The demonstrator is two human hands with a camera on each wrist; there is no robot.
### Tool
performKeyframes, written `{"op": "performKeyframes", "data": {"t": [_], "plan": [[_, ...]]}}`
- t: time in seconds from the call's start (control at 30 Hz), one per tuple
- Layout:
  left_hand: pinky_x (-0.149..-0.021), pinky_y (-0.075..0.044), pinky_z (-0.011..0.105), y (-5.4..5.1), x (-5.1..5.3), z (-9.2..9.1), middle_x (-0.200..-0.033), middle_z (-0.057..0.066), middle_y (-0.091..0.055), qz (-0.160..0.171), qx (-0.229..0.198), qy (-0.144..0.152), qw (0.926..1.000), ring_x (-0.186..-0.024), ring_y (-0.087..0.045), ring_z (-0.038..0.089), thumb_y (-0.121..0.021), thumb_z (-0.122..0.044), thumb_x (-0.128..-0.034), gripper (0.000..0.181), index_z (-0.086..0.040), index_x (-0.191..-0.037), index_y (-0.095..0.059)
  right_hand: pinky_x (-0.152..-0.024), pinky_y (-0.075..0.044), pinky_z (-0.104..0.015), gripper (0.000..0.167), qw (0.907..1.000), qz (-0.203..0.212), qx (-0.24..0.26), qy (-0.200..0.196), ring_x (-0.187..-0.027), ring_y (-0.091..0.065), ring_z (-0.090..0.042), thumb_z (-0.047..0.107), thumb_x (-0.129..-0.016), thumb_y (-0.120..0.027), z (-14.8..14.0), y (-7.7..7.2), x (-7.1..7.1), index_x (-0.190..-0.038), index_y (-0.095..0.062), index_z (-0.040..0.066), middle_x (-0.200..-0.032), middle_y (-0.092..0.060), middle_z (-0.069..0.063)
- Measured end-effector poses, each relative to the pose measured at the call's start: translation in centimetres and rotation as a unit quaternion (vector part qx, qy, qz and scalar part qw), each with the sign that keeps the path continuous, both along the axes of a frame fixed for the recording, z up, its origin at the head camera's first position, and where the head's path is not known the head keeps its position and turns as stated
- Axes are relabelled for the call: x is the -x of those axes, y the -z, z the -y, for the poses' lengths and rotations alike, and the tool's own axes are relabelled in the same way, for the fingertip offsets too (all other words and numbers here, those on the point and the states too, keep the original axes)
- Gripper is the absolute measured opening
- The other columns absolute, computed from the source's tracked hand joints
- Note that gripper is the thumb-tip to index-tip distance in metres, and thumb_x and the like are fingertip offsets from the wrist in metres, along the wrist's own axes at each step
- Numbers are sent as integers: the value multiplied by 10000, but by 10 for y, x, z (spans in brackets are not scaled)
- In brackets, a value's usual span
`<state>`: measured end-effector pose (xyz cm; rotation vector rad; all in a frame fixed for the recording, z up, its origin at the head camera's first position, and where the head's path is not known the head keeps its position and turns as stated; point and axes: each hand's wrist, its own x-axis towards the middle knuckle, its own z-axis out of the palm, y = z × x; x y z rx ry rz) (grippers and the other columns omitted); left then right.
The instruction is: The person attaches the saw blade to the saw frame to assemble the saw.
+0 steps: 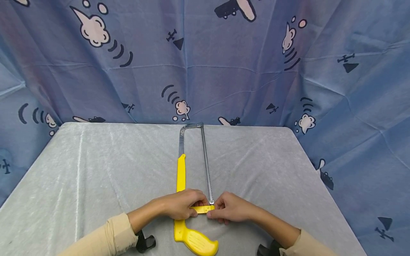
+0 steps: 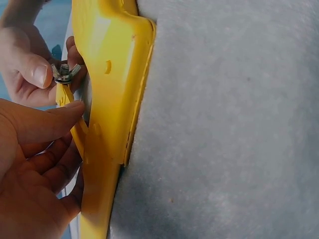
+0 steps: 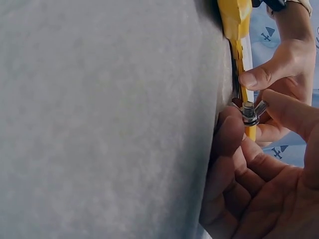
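A hacksaw point(image 1: 181, 174) with a yellow grip and a grey metal bow lies on the cloth-covered table, its handle towards me. Its thin blade point(image 1: 206, 163) runs along the right side, from the far end of the bow to a short yellow arm point(image 1: 201, 209). That arm is pinched between the thumb and fingers of my left hand point(image 1: 184, 205). At the arm's outer end sits a metal wing nut point(image 3: 250, 114) on a threaded bolt. My right hand point(image 1: 235, 208) holds the wing nut between thumb and forefinger, close to the left fingertips.
Grey cloth covers the table point(image 1: 121, 163), with creases along its left part. A blue patterned curtain point(image 1: 205, 81) hangs behind the table and along its sides. Black straps point(image 1: 145, 243) are on the wrists, below the beige sleeves.
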<state>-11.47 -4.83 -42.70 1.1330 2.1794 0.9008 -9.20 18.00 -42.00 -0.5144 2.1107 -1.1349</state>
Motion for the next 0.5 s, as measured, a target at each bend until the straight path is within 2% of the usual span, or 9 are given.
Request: {"op": "performKeyframes", "data": {"t": [0.33,0.5], "plan": [[-809,-467,185,1,0,0,-964,-98,-587,-33,6,-1,10000,-865,-533,30,-696,44,-870,268,-118,-1082,-671,-432,-376,-182,411,9998,61,170,-125,-454,-507,-114,248,-924,-695,-2,0,2,-651,-634,-53,-547,-585,-6],[-802,-467,183,2,0,-1,-956,-103,-584,-72,-1,-17,10000,-857,-531,27,-701,48,-862,271,-120,-1072,-671,-446,-372,-176,342,9992,176,287,-226,-468,-511,-93,191,-924,-673,-3,2,3,-693,-649,-61,-572,-591,-10]]}}
